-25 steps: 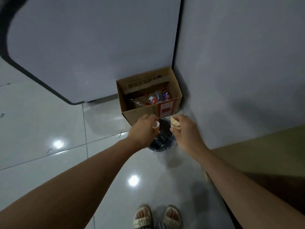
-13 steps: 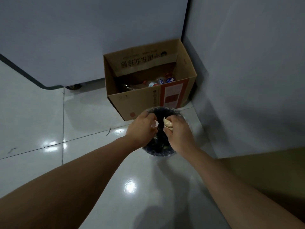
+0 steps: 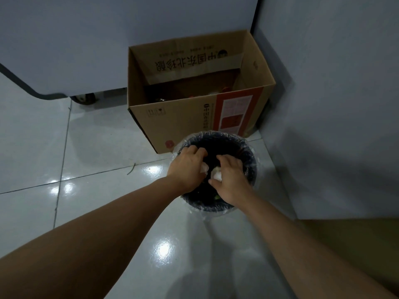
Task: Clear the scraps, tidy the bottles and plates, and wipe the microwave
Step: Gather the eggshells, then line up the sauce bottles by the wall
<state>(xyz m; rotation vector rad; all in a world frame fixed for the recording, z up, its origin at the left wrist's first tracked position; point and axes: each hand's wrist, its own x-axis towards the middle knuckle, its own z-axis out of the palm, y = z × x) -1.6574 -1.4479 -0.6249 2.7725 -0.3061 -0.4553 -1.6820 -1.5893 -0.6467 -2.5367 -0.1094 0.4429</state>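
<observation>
Both hands fill the mouth of the bin (image 3: 250, 156) at frame centre, leaving room only along its far rim. The cardboard box (image 3: 187, 124) stands just behind it, the wall (image 3: 323, 104) closes the right, and open floor (image 3: 43, 147) lies at left.

I have a single view, from a wide-angle camera worn on the person's head. It looks forward and steeply down at the tiled floor (image 3: 103, 147), close enough that both forearms run in from the bottom edge. The trash bin (image 3: 248, 152) sits near the centre, the cardboard box (image 3: 185, 121) just beyond it, and walls curve at the frame's edges.
</observation>
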